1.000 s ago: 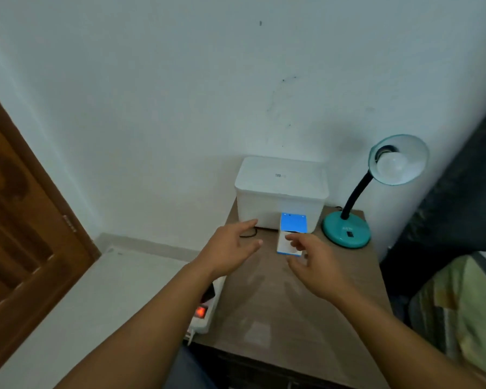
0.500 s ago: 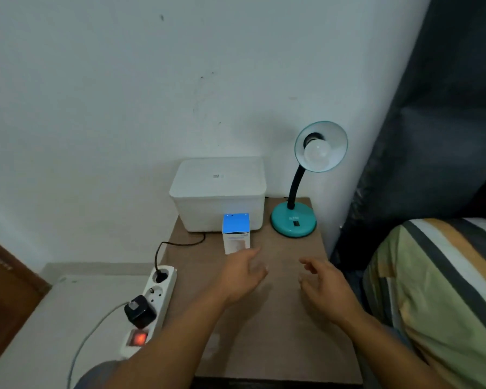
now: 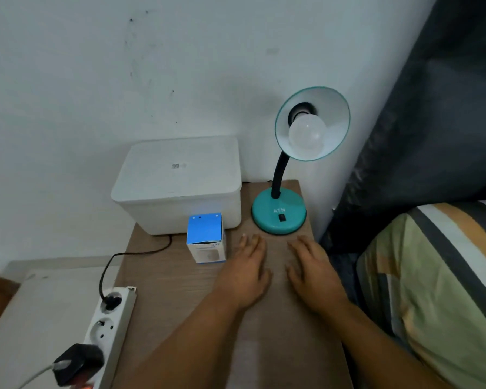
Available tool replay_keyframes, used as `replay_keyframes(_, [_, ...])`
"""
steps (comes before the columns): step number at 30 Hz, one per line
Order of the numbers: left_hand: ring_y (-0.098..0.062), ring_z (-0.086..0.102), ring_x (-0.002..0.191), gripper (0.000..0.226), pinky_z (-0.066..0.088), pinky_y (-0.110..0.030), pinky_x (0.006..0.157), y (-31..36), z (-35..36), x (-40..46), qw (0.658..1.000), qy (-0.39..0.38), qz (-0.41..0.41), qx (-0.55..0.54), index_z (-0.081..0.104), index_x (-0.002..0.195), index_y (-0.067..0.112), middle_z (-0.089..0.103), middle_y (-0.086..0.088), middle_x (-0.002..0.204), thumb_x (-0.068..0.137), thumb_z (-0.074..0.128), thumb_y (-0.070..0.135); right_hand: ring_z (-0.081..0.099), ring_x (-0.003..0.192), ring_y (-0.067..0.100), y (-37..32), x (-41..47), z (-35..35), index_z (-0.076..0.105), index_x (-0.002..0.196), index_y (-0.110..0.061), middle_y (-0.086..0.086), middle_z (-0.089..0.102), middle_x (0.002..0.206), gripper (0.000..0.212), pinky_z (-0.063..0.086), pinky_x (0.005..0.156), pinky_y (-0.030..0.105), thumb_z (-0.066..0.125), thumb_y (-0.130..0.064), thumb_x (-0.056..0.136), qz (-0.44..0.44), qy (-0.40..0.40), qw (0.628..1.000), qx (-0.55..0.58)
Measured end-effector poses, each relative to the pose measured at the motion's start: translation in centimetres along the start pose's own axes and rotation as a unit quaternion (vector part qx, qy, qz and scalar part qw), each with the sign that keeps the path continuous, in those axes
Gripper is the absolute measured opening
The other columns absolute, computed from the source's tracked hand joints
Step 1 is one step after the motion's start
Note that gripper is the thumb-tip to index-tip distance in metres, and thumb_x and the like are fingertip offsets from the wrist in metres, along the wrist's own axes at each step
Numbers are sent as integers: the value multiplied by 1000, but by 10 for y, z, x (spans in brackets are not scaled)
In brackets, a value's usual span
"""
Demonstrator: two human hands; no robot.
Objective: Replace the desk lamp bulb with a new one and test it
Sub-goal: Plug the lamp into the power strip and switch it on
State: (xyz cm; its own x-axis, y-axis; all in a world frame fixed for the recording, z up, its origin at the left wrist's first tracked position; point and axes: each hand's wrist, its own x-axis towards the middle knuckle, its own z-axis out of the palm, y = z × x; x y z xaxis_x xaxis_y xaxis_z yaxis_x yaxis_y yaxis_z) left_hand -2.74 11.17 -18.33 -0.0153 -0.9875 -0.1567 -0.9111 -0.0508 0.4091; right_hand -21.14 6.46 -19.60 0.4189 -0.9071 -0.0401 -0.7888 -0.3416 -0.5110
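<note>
Resting both palms flat on the bench (image 3: pixel 180 290), I am keeping my left hand (image 3: pixel 244 273) and right hand (image 3: pixel 313 272) empty, fingers straight. I am reading "ATN" on the lamp (image 3: pixel 278 213) base ahead; its bulb (image 3: pixel 307 133) is sitting unlit in the shade. Beside my left hand, the bulb box (image 3: pixel 206 238) is standing closed, print unreadable, before a lidded white bin (image 3: pixel 180 186).

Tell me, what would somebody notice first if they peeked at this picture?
Probably the teal desk lamp at the back right of the wooden table, its big white bulb unlit and facing us. Next, the little blue-topped box in front of the white lidded bin. The left hand and right hand lie flat, side by side, before the lamp.
</note>
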Motion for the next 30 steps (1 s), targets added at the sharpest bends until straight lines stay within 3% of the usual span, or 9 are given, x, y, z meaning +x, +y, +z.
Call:
replay_keyframes(5, [-22, -9, 155, 79, -3, -34, 122, -8, 12, 22, 999, 15, -12, 39, 4, 161, 16, -1, -5, 170, 101, 37, 56, 4, 151, 21, 10, 31, 6, 19, 154, -32, 1, 6, 164, 69, 21, 120, 45, 52, -42, 95, -37, 13, 999, -31])
replay_keyframes(9, [-24, -7, 156, 81, -4, -36, 124, -14, 23, 27, 997, 25, -1, 71, 8, 161, 14, 1, -8, 169, 100, 31, 61, 6, 151, 27, 16, 46, 11, 17, 155, -32, 7, 6, 164, 69, 19, 120, 45, 45, -48, 94, -53, 27, 998, -33])
replay_keyframes(15, [-23, -9, 156, 84, -2, -38, 126, -16, 29, 30, 995, 29, -1, 91, 7, 161, 15, -2, -8, 169, 97, 22, 66, -6, 151, 28, 18, 51, 17, -2, 155, -38, 3, -11, 164, 75, 5, 119, 40, 41, -54, 96, -57, 23, 995, -78])
replay_keyframes(21, [-22, -13, 155, 86, -3, -37, 126, -16, 30, 30, 995, 29, -1, 93, 4, 161, 16, -5, -6, 169, 95, 18, 68, -11, 150, 25, 18, 52, 17, -6, 154, -42, -3, -18, 163, 78, 4, 120, 41, 45, -52, 96, -48, 14, 997, -54])
replay_keyframes(30, [-22, -15, 154, 85, -3, -38, 126, -15, 27, 30, 995, 26, -3, 94, 1, 162, 15, -7, -6, 169, 97, 20, 67, -9, 151, 21, 17, 52, 16, -1, 155, -38, -3, -13, 164, 76, 3, 120, 38, 46, -48, 96, -52, 14, 998, -35])
